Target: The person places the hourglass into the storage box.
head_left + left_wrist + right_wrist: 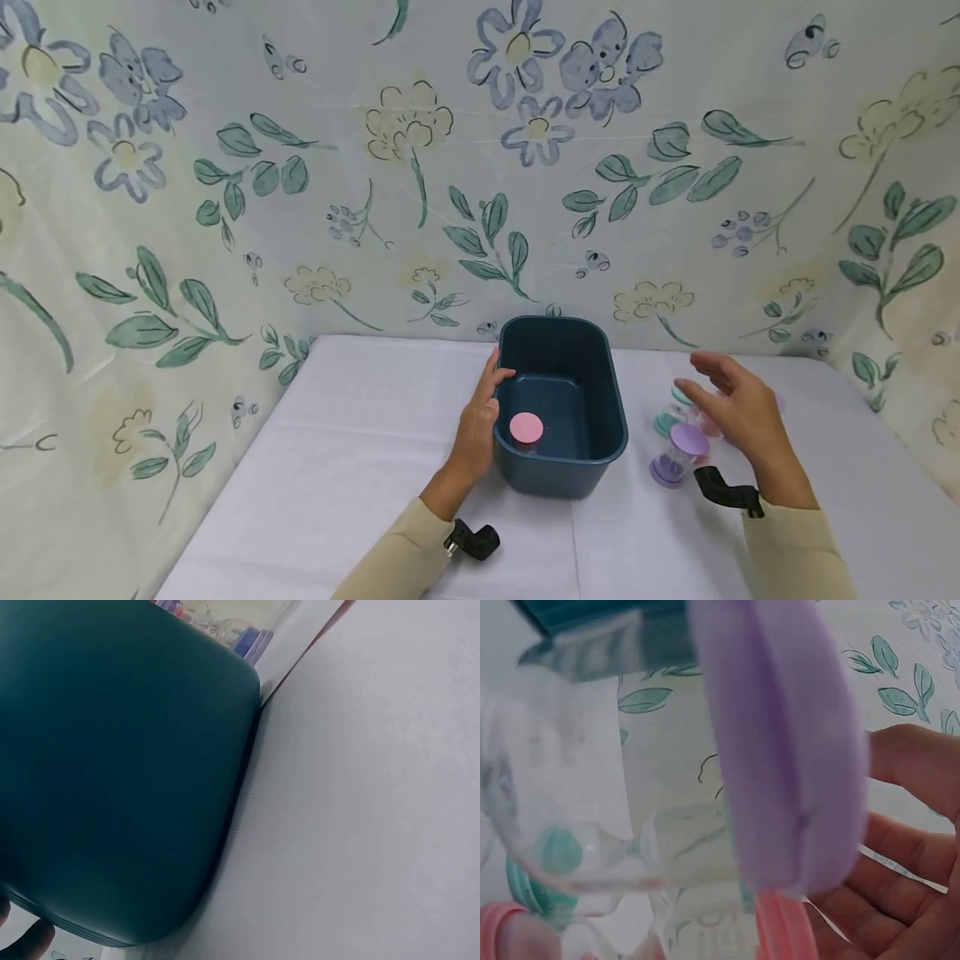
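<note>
Bin sits on the bench, left hand gripping its left side, one digit hooked over the rim. Right hand hovers at the bunched sand timers, fingers wide, thumb well apart, nothing held. We see one pink-lidded timer inside the bin, near left corner; the others sit to the bin's right, purple-lidded timer nearest us, teal-ended timer just behind. Main risk, as we judge it: crowding. Pinching one could topple a neighbour, since they overlap closely in the head and right wrist views. Second, the right wrist camera is close to the purple-lidded one, so a low sweep may clip it. Third, a weak left hold might let the bin skid if its rim gets bumped. Edges: the rim is a raised lip to clear; floral cloth rises at the bench's far edge, so we'd expect little reach beyond. Room: narrow strip between bin and timers, broader bench left of the bin. Exact timer count we can't tell; the right hand hides some.
</note>
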